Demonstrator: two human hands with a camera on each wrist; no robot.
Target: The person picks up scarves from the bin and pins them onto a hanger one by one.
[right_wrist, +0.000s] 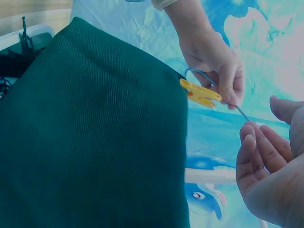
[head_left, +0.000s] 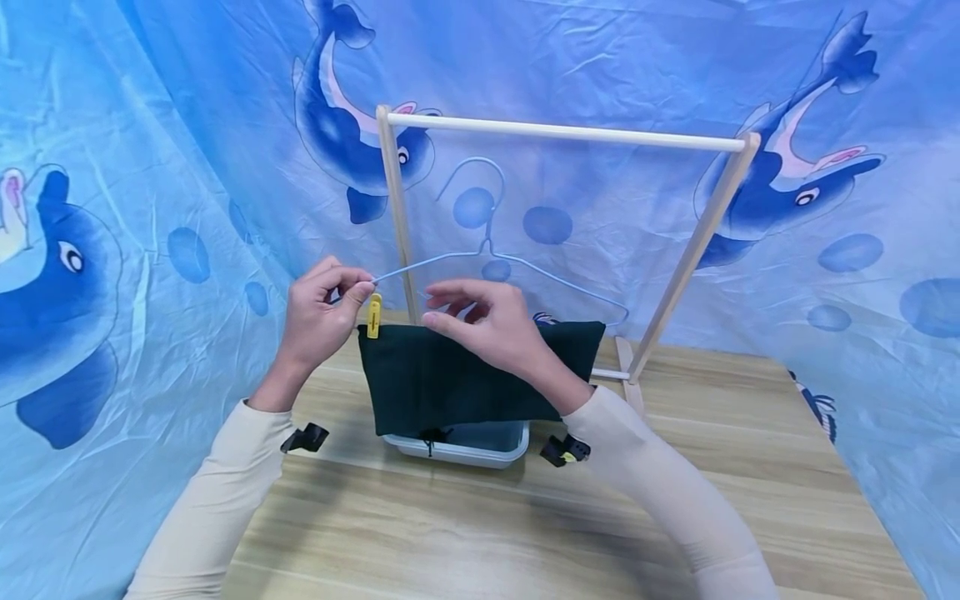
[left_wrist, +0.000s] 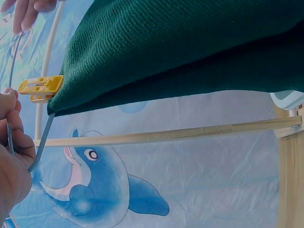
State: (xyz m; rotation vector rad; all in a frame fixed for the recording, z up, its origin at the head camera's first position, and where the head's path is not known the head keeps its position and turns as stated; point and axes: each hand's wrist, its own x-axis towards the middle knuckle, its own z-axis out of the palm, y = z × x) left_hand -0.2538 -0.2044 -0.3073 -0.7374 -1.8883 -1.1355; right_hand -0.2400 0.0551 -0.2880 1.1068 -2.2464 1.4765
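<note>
A blue wire hanger [head_left: 491, 250] is held up over the table, its hook pointing upward. My left hand [head_left: 322, 304] pinches its left corner between thumb and fingers. From the hanger's lower wire hangs a dark green cloth [head_left: 450, 375], folded over it. A yellow clothespin [head_left: 374, 317] clips the cloth's left end, just below the left hand; the left wrist view shows the clothespin [left_wrist: 42, 89] close up. My right hand [head_left: 487, 321] is in front of the hanger with fingers loosely bent. In the right wrist view, its thumb stands apart from its fingers [right_wrist: 271, 154], whose tips are near the wire.
Behind the hanger stands a wooden rack with a white top bar [head_left: 562, 131]. A pale plastic basin [head_left: 457, 454] sits on the wood-grain table [head_left: 435, 533] under the cloth, with something dark and stringy in it. Blue dolphin-printed curtains [head_left: 615, 75] surround the table.
</note>
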